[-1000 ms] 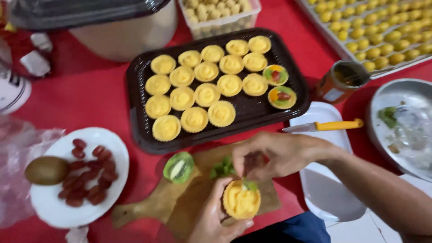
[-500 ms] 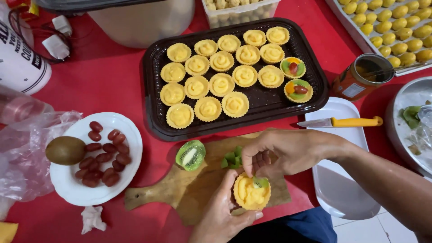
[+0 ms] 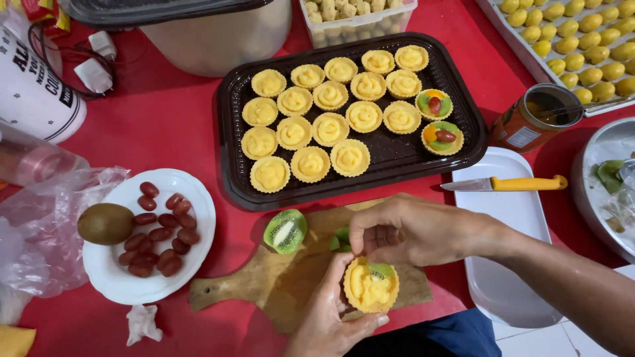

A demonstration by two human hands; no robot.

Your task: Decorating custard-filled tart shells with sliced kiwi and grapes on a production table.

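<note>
My left hand [image 3: 331,317] cups a small custard tart [image 3: 370,285] over the wooden cutting board [image 3: 278,284]. A green kiwi slice sits on the tart's upper right edge, under the fingertips of my right hand [image 3: 410,231], which is curled just above it. On the board lie a halved kiwi [image 3: 286,231] and small kiwi pieces [image 3: 340,238]. Behind the board, a black tray [image 3: 397,158] holds several plain custard tarts [image 3: 311,129] and two tarts topped with fruit [image 3: 438,122].
A white plate [image 3: 192,264] at left carries a whole kiwi [image 3: 106,223] and red grapes [image 3: 159,231]. A yellow-handled knife [image 3: 509,184] rests on a white lid [image 3: 509,264] at right. A jar [image 3: 536,116], a metal bowl [image 3: 595,198], a pastry tray [image 3: 575,39] and plastic bags [image 3: 40,231] surround them.
The view shifted so everything appears further right and lower. My right hand has set the kiwi slice down onto the tart held in my left hand.
</note>
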